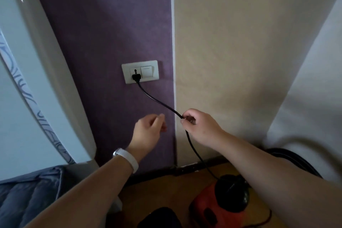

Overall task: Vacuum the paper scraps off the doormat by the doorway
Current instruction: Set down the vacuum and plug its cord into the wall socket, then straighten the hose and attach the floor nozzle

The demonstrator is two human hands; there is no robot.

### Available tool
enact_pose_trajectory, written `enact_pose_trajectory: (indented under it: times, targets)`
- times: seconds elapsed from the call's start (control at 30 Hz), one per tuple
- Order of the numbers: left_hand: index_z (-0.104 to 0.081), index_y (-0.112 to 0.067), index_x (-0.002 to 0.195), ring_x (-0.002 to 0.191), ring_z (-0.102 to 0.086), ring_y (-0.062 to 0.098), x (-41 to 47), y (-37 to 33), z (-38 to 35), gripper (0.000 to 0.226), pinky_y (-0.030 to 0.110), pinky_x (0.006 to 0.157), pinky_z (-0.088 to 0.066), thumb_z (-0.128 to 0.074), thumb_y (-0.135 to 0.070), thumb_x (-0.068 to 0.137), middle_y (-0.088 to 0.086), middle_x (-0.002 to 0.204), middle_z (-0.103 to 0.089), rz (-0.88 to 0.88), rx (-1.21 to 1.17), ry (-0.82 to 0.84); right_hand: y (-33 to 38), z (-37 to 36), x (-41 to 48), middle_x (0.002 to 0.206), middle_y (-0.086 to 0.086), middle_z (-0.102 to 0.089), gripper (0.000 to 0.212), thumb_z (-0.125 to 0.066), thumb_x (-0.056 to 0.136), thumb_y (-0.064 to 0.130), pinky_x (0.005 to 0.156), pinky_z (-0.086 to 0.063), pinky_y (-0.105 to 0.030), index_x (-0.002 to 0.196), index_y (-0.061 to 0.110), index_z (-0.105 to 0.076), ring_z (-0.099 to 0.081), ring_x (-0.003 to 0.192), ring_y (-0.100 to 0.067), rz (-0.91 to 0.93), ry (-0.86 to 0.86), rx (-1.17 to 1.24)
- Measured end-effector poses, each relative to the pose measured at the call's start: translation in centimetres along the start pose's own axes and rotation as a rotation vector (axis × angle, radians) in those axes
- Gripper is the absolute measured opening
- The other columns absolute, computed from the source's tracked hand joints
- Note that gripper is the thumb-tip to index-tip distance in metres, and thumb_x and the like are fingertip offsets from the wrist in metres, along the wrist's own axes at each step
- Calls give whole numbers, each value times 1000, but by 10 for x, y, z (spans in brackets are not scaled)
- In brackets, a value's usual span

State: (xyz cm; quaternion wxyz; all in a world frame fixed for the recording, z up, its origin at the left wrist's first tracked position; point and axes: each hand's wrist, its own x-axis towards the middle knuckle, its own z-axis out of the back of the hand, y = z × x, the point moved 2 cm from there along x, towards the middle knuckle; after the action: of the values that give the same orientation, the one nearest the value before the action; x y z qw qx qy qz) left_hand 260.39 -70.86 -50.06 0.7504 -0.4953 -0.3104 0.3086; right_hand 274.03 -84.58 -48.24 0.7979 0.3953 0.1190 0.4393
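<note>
A black plug [136,77] sits in the white wall socket [140,71] on the purple wall. Its black cord [157,101] runs down and right into my right hand [199,126], which pinches it between thumb and fingers. From there the cord drops to the red and black vacuum cleaner [220,203] on the wooden floor at the bottom. My left hand [148,131], with a white watch on the wrist, hovers just left of the right hand and holds nothing, its fingers loosely bent. The doormat and paper scraps are out of view.
A white appliance with a patterned stripe [37,79] stands close on the left. Blue-grey fabric [24,196] lies at the bottom left. A black vacuum hose [296,159] curves behind my right arm. A pale surface [314,89] fills the right edge. A dark skirting board [194,167] runs along the wall's foot.
</note>
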Motion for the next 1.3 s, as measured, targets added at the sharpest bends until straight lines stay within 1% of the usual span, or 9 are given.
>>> enact_pose_trajectory:
  times: [0.13,0.2,0.3,0.4,0.5,0.67,0.9,1.13,1.3]
  targets:
    - [-72,-32,99,85,-67,2,-38,25,-36,11,30,77,-56,-63,-31,93,-20,90,-71,-257,288,398,-30,8,-26,120,8,-62,33,-56,99,38,90,-51,-31,128,23,-61,-60,108,-13,10,90,-199]
    - [-66,-25,126,107,-63,5,-46,32,-59,38,32,94,-53,-60,-40,91,-12,121,-66,-332,384,556,-53,16,-43,133,7,-55,42,-52,99,44,95,-49,-33,136,24,-55,-55,119,-14,11,118,-317]
    - [-41,-33,149,141,-32,6,-54,43,-95,58,24,113,-31,-58,-47,95,-12,157,-34,-395,581,760,-95,30,-76,140,5,-49,47,-47,101,47,101,-46,-35,142,24,-50,-49,127,-18,-52,171,-488]
    - [-30,-36,154,146,-24,12,-61,50,-135,65,31,112,-31,-54,-52,96,-16,163,-15,-396,682,927,-136,49,-119,148,5,-44,51,-44,102,50,111,-39,-34,147,26,-46,-40,138,-19,-174,194,-595]
    - [-30,-35,154,148,-19,14,-70,52,-181,65,36,118,-27,-54,-53,96,-15,163,-15,-433,734,1043,-176,67,-171,153,4,-39,53,-42,102,52,114,-34,-35,147,25,-45,-35,142,-19,-318,166,-630]
    - [-38,-27,151,147,-25,15,-102,44,-259,64,35,117,-23,-56,-51,95,-5,160,-29,-728,763,1134,-231,88,-262,147,-2,-45,49,-47,99,50,105,-42,-40,142,26,-51,-46,133,-25,-627,-9,-652]
    - [-41,-24,150,145,-29,18,-164,33,-324,62,38,116,-26,-58,-47,94,-1,158,-34,-925,706,1244,-285,92,-359,130,-7,-51,52,-59,93,43,90,-51,-40,137,17,-49,-53,118,-29,-979,-214,-518]
    - [-42,-21,149,142,-33,20,-187,31,-351,59,42,113,-34,-57,-42,96,0,156,-35,-924,716,1264,-353,79,-345,150,-9,-44,84,-69,91,40,103,-49,-42,157,18,-22,-51,130,-30,-1061,-261,-111]
    - [-51,-16,141,137,-42,26,-196,11,-379,56,45,110,-36,-64,-32,89,8,147,-48,-1125,741,1158,-360,63,-342,123,-9,-53,53,-69,91,31,93,-50,-39,138,17,-47,-57,111,-27,-984,-332,-40]
